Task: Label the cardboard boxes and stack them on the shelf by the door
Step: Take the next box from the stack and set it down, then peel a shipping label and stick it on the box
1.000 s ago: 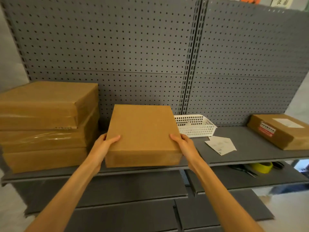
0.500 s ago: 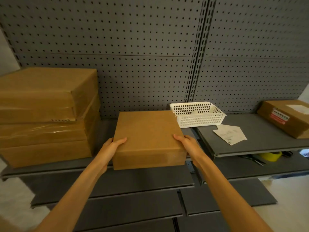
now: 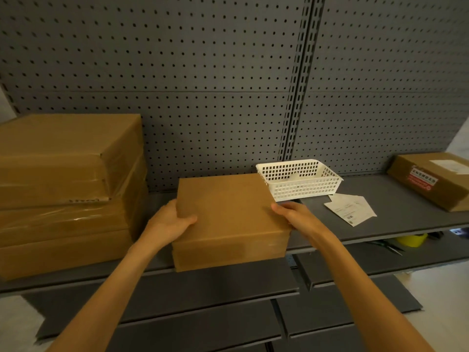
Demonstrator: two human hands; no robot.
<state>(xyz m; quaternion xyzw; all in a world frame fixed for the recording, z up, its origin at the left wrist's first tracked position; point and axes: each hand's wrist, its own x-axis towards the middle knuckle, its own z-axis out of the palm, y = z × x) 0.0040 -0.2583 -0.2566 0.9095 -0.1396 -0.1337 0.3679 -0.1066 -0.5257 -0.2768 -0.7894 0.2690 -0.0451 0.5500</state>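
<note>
Grey pegboard shelf [image 3: 380, 219] is carrying a plain box [image 3: 228, 214], sitting just right of the box stack [image 3: 66, 194], w/ white basket [image 3: 299, 179] behind-right. Left hand [image 3: 170, 222] & right hand [image 3: 297, 217] are gripping its sides, fingers wrapping the edges.

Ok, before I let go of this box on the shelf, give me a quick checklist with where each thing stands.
1. Both hands on the box: ok, left hand and right hand grip its sides.
2. Box fully on the shelf: not ok, its front edge overhangs.
3. Clear of the white basket: cannot tell, the corner looks very close.
4. Gap to the stack of boxes: ok.
5. Label on the box: cannot tell; top and front show none.
6. Loose labels out of the way: ok.
</note>
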